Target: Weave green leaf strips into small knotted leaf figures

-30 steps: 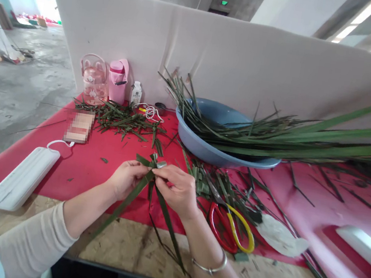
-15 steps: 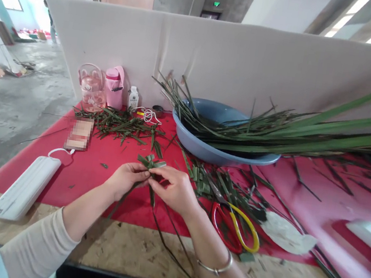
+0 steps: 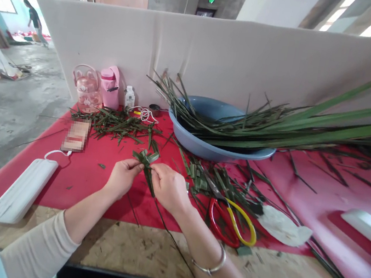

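Note:
Between my two hands is a small piece woven from green leaf strips [image 3: 147, 158], with loose tails hanging down toward the table edge. My left hand [image 3: 123, 176] pinches its left side between thumb and forefinger. On the other side, my right hand [image 3: 167, 186] has its fingers closed at the edge of the piece, by a strip; the fingertips are partly hidden. Right of my right hand lie folded leaf pieces [image 3: 198, 178] and scissors [image 3: 232, 222] with one red and one yellow handle loop.
A blue basin [image 3: 192, 140] holds long green leaves [image 3: 298, 128] jutting right. Leaf scraps [image 3: 114, 123] lie in a heap at left, before a pink bottle [image 3: 88, 89]. A phone [image 3: 76, 135] is cabled to a white power bank [image 3: 22, 191]. A person [image 3: 34, 21] is far left.
My hands have moved slightly apart, the right one shifting off the middle of the woven piece to its right side. The camera view has shifted a little; the distant person shows more fully.

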Tool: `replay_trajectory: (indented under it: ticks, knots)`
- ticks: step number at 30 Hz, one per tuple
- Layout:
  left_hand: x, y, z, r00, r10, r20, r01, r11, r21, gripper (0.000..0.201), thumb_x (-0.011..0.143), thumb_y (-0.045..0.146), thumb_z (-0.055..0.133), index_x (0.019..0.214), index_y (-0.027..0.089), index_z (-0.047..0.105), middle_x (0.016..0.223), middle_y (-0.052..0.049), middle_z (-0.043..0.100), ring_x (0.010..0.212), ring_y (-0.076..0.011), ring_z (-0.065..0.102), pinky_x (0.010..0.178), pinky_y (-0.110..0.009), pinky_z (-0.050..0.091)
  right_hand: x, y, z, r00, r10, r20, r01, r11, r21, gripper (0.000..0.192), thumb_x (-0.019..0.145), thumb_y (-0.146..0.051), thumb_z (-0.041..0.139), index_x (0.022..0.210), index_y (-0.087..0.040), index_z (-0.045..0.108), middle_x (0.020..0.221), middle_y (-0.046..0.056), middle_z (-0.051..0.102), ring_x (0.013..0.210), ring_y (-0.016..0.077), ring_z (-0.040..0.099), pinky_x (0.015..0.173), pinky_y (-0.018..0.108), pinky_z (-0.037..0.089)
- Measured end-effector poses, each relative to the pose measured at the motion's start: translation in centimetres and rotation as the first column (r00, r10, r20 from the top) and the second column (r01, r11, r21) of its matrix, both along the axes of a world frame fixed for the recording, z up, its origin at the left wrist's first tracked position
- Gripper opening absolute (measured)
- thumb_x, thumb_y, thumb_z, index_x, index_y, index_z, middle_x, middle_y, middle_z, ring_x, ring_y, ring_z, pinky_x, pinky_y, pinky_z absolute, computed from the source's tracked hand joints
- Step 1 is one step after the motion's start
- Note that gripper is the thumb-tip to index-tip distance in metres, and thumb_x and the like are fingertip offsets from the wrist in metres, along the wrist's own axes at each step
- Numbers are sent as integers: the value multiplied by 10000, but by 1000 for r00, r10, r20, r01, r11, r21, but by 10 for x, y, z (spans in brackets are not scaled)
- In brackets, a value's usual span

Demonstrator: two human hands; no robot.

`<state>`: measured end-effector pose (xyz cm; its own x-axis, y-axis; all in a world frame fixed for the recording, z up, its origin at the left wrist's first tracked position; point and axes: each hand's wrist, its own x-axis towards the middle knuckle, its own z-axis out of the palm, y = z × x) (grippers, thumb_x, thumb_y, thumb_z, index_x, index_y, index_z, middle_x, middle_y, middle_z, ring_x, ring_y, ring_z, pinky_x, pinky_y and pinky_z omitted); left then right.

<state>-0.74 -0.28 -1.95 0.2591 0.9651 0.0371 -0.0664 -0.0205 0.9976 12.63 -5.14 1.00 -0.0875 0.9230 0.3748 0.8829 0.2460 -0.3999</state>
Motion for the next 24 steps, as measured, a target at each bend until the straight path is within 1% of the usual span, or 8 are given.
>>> replay_trajectory:
  ticks: [3,6,8,10,14,17,21,24]
  knots:
    - [0,-1,3,998,-58,38,58,998,13,180,662,285,609,748,148,685,637,-1,625,658,-115,530,660,-214,392,4,-1,3,998,51,-20,-51,998,26,155,782,-253,489,833,-200,626,793,46,652,732,172,592,617,246,404]
    - [-1,-1,8,993,-98,70,100,994,-34,201,643,311,630,744,142,670,551,18,566,521,-74,471,529,-185,371,9,1,4,983,82,-164,-78,996,32,176,795,-254,479,807,-195,644,773,44,653,696,154,582,619,241,406]
    - [-3,-1,12,988,-113,101,126,982,-138,232,611,342,656,725,140,646,430,64,436,375,-37,322,384,-167,269,10,2,6,947,105,-304,-105,994,16,191,801,-262,471,815,-189,647,762,38,651,686,146,577,629,238,414]
    - [-4,-2,16,974,-151,171,191,949,-252,258,576,366,681,685,144,606,383,101,306,325,-20,187,321,-163,150,11,3,8,894,141,-425,-160,987,-9,204,804,-270,464,818,-185,649,735,25,642,672,139,571,631,234,420]
    - [-6,-6,22,927,-216,308,315,892,-323,296,547,372,705,624,153,521,389,113,256,320,-6,139,309,-149,98,8,2,12,795,162,-584,-213,977,-18,193,781,-287,494,789,-175,651,682,8,620,642,134,550,610,229,419]
    - [-6,-6,23,928,-190,321,293,904,-311,316,536,376,714,620,152,507,385,113,267,319,-3,149,311,-145,102,7,1,11,733,143,-665,-204,979,-13,167,762,-283,519,746,-163,634,663,6,608,625,129,539,597,226,417]
    - [-6,-3,22,940,-132,315,224,935,-275,332,514,387,724,635,148,528,381,111,278,319,-7,172,313,-150,113,6,2,8,689,159,-707,-246,969,-22,140,773,-245,492,807,-166,603,743,12,621,695,132,553,656,238,425]
    - [-6,-2,22,948,-113,297,192,948,-253,342,497,400,730,635,143,551,374,107,287,317,-10,186,315,-156,127,4,5,6,665,114,-738,-185,983,-15,116,757,-249,507,787,-167,583,720,5,605,678,127,540,652,241,422]
